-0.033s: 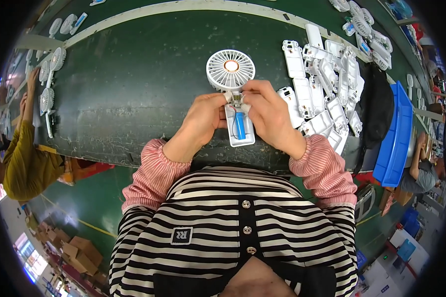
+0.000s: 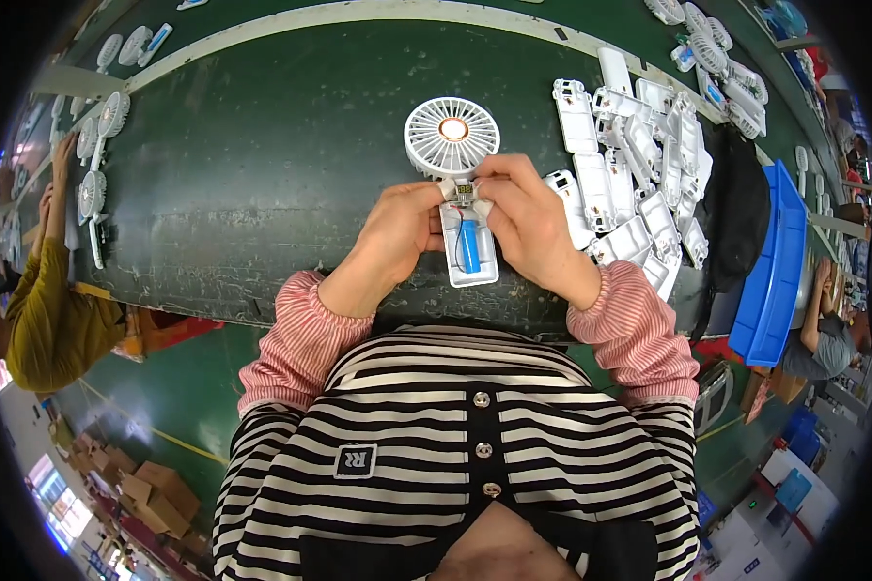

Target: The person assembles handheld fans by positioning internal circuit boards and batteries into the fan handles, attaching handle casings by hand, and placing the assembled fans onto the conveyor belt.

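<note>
- Premises: a workshop with a dark green, scuffed surface (image 2: 262,165); cardboard boxes (image 2: 160,499) stand on the floor at lower left.
- Unit under inspection: a white handheld fan, at the middle of the surface before the person. Its round fan head (image 2: 452,131) points away from the body; its handle (image 2: 486,275) points toward it.
- Left hand (image 2: 392,230): gripping the handle's upper left side, thumb at the rim and fingers bent beside it.
- Right hand (image 2: 531,221): fingers bent in at the neck, right of a small circuit board (image 2: 463,191). Whether they pinch the board or only press cannot be told.
- Progress, as judged: a blue battery (image 2: 470,246) lies lengthwise in the handle, a dark wire beside it, and the board sits at the neck. The handle has no cover on, so closing appears outstanding. Whether the board is fully seated cannot be confirmed.
- Right of the unit: a heap of white casing parts (image 2: 592,184), then a black cloth item (image 2: 739,213) and a blue bin (image 2: 770,261).
- Far left: other white fans (image 2: 91,197), near a co-worker's mustard sleeve (image 2: 53,320).
</note>
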`<action>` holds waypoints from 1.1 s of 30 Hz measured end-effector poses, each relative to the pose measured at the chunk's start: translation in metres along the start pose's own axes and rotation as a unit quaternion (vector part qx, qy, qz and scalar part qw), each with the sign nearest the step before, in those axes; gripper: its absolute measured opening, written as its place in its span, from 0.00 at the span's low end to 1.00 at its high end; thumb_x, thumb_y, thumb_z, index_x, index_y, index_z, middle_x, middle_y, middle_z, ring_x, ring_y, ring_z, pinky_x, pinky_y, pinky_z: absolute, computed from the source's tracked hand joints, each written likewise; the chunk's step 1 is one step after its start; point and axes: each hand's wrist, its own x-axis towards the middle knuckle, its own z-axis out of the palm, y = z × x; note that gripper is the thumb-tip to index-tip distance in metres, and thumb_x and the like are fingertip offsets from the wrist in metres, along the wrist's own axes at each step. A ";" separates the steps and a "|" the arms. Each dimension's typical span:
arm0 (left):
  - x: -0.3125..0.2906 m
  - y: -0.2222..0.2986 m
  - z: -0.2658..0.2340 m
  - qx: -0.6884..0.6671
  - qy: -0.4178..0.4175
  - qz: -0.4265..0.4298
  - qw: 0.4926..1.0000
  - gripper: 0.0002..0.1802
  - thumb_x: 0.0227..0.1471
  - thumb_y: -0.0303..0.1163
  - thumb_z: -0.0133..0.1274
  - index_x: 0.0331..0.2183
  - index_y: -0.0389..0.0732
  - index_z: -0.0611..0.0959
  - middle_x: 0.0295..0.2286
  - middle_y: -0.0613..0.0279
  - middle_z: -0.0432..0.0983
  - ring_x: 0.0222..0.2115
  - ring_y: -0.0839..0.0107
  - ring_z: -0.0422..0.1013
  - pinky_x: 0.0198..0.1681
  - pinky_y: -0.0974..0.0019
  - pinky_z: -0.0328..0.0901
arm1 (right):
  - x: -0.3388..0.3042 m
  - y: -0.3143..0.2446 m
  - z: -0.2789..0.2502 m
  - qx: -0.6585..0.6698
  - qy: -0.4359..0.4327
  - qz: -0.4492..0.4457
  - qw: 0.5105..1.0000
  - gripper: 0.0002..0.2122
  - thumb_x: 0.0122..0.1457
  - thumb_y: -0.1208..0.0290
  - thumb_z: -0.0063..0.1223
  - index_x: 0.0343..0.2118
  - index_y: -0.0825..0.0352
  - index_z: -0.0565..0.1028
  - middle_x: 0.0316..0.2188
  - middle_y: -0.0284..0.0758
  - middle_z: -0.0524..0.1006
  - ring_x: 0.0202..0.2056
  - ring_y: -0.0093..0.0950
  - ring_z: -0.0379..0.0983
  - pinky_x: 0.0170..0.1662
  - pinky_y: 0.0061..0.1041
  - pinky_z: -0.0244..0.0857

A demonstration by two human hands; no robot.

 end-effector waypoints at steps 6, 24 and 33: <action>0.001 0.002 -0.005 -0.001 -0.014 -0.014 1.000 0.17 0.54 0.33 0.38 0.37 0.28 0.72 0.32 0.55 0.74 0.30 0.69 0.73 0.32 0.65 0.70 | 0.005 0.002 -0.003 0.056 -0.021 0.032 0.998 0.06 0.44 0.86 0.46 0.28 0.75 0.69 0.34 0.40 0.68 0.33 0.35 0.69 0.34 0.26 0.64; -0.004 0.007 -0.009 -0.018 -0.026 -0.026 0.999 0.15 0.51 0.33 0.42 0.35 0.29 0.74 0.30 0.54 0.74 0.28 0.68 0.72 0.29 0.66 0.68 | 0.007 -0.001 0.000 0.017 -0.055 0.009 0.998 0.07 0.45 0.88 0.46 0.29 0.75 0.69 0.35 0.40 0.68 0.34 0.31 0.69 0.35 0.22 0.64; -0.003 0.006 -0.011 -0.021 -0.024 -0.022 0.999 0.14 0.50 0.31 0.41 0.33 0.31 0.76 0.28 0.55 0.74 0.27 0.67 0.73 0.28 0.63 0.69 | 0.006 0.000 0.003 0.001 -0.066 -0.009 0.998 0.08 0.45 0.88 0.45 0.30 0.76 0.69 0.35 0.41 0.67 0.34 0.33 0.68 0.36 0.23 0.64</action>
